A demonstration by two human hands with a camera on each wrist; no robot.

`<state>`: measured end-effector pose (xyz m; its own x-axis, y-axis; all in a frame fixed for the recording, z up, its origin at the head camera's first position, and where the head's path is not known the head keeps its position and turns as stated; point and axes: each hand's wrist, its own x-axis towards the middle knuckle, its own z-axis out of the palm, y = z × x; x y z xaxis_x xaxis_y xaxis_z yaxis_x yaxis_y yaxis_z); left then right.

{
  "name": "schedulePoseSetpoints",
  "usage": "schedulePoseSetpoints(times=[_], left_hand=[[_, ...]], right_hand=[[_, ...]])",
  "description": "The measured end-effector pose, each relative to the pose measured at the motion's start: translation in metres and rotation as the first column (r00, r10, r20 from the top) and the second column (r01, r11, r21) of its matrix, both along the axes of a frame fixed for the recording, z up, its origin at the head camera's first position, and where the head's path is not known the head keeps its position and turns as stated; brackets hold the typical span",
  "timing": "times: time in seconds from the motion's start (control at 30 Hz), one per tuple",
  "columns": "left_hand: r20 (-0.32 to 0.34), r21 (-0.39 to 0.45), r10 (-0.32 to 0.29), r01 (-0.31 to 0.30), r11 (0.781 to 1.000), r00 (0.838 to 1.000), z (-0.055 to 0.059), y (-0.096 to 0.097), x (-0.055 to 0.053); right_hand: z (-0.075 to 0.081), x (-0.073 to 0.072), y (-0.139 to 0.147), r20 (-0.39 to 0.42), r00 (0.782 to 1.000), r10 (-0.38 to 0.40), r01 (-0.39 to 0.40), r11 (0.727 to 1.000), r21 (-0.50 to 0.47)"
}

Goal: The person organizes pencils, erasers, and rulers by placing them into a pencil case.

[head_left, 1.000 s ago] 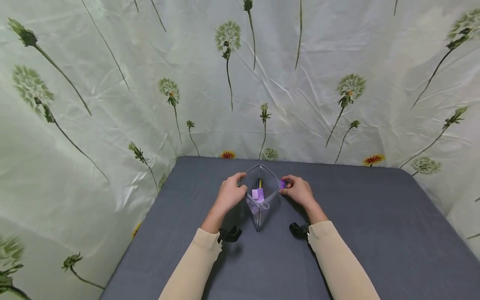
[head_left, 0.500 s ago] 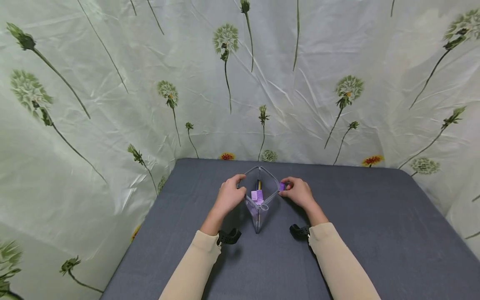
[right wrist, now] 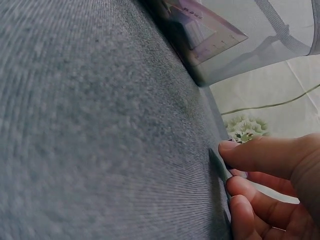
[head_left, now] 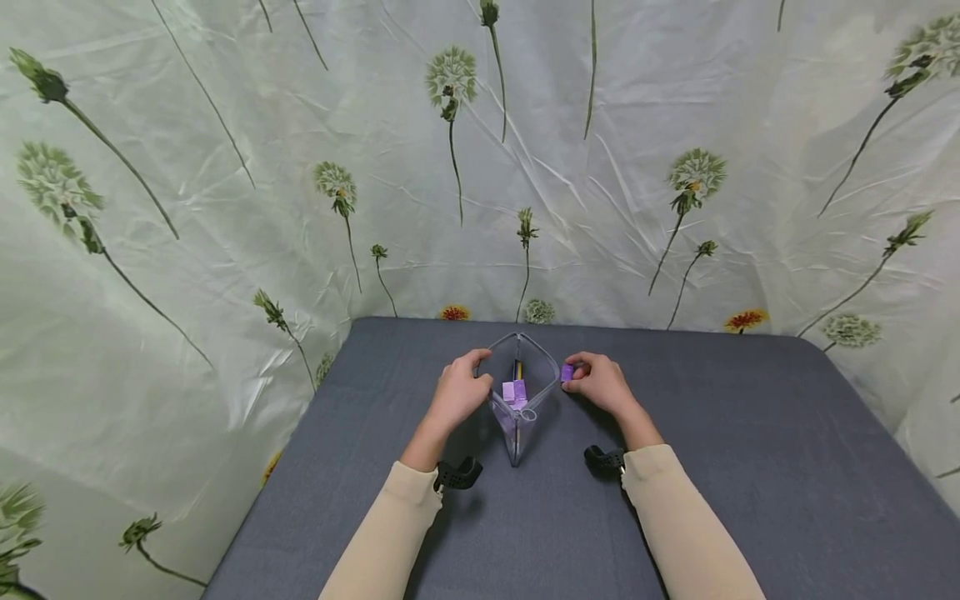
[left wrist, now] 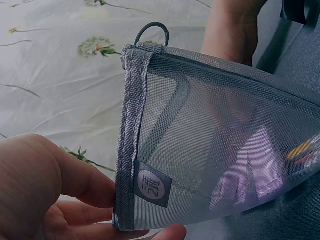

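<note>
A grey mesh zip pouch (head_left: 536,367) stands open-mouthed on the table, with purple-and-white pieces (head_left: 515,390) and a yellow stick-like item (head_left: 519,368) inside. In the left wrist view a ring (left wrist: 154,32) and a dark label (left wrist: 153,184) show on the pouch. My left hand (head_left: 461,387) pinches the pouch's left rim between thumb and fingers. To the right of the pouch, apart from it, my right hand (head_left: 600,383) pinches a small flat purple piece (head_left: 567,372). The right wrist view shows the piece only edge-on, thin and greyish; its kind is unclear.
Under the hands lies a dark grey cloth-covered table (head_left: 720,467). Behind and to the left hangs a pale curtain (head_left: 585,208) printed with dandelions. Black straps with cameras (head_left: 459,473) sit on both wrists.
My right hand has shifted slightly right, taking the purple piece a little away from the pouch's rim. The left hand still holds the pouch in the same spot.
</note>
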<state>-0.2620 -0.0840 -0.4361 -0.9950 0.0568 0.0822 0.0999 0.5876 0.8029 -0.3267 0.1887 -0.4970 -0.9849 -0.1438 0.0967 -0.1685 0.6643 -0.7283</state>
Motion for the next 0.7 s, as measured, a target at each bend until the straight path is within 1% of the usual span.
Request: schedulePoseSetpoints(times=[0.33,0.7], left_hand=[[-0.009,0.001,-0.008,0.008,1.000,1.000,0.002,0.000,0.001],[-0.008,0.001,0.002,-0.002,1.000,1.000,0.000,0.000,0.001]], right_hand=[[0.004,0.000,0.006,-0.024,1.000,-0.006,0.006,1.000,0.008],[0.014,0.004,0.008,-0.014,1.000,-0.002,0.002,1.000,-0.003]])
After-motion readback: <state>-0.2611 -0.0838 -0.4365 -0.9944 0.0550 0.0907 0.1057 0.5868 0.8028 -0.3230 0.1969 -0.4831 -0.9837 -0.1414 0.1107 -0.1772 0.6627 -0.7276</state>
